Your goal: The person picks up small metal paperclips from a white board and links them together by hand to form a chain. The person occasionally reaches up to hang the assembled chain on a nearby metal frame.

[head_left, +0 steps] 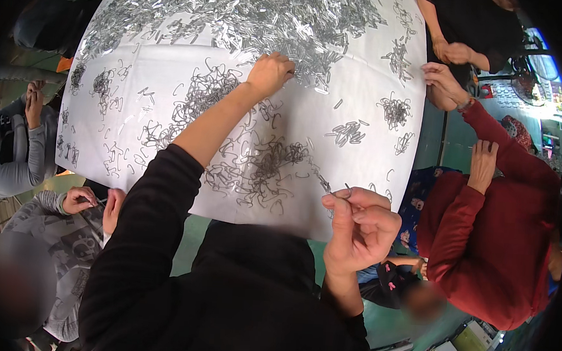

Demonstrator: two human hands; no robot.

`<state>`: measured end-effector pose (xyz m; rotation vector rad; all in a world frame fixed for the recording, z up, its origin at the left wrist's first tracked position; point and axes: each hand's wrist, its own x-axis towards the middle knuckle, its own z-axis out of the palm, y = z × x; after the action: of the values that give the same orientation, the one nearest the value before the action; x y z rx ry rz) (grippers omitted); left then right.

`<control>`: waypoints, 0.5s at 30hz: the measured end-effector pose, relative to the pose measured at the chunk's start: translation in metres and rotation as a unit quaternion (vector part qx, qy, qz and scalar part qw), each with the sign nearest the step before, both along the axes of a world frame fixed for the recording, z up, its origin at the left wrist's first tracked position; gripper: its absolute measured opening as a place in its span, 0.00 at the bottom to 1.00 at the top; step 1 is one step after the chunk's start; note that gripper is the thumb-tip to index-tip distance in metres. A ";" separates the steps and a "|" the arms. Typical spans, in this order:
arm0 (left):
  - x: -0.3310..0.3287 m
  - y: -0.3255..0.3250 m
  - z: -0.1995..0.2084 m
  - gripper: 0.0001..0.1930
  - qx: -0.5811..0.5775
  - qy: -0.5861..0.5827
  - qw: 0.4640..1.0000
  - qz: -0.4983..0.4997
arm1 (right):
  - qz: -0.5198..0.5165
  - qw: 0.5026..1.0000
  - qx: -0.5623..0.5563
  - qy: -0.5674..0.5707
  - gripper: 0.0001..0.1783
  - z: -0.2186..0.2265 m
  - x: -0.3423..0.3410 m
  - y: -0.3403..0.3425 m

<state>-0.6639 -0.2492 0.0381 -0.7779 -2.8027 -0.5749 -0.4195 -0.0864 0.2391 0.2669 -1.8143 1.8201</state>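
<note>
My left hand reaches out to the near edge of a big heap of small flat metal clips. Its fingers are curled together, and whatever lies between them is hidden. Close to the table's near edge, my right hand pinches a small metal hook between thumb and forefinger. A short strand of linked metal bits shows just beyond those fingertips. Tangled wire hooks form a loose pile between my two hands. More curved hooks lie left of my left hand.
White sheeting covers the table. Small groups of clips and hooks lie on the right. Another person's hand in a red sleeve rests near the right edge. On the left, a person in grey holds their hands near the table.
</note>
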 end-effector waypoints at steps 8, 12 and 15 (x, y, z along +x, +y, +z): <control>0.044 -0.023 0.051 0.08 0.185 -0.054 0.979 0.062 | 0.022 1.000 -0.018 -0.003 0.17 -0.003 0.019 -0.020; 0.115 -0.043 0.118 0.10 0.328 -0.169 0.920 0.135 | 0.038 0.999 -0.033 0.003 0.16 -0.003 0.040 -0.041; 0.194 -0.060 0.172 0.07 0.453 -0.183 0.868 0.094 | 0.050 0.999 0.004 -0.010 0.15 -0.005 0.059 -0.059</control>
<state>-0.4703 -0.3092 0.2099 -0.1921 -2.3593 -1.9393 -0.3604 -0.1453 0.2343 0.3489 -1.8530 1.8900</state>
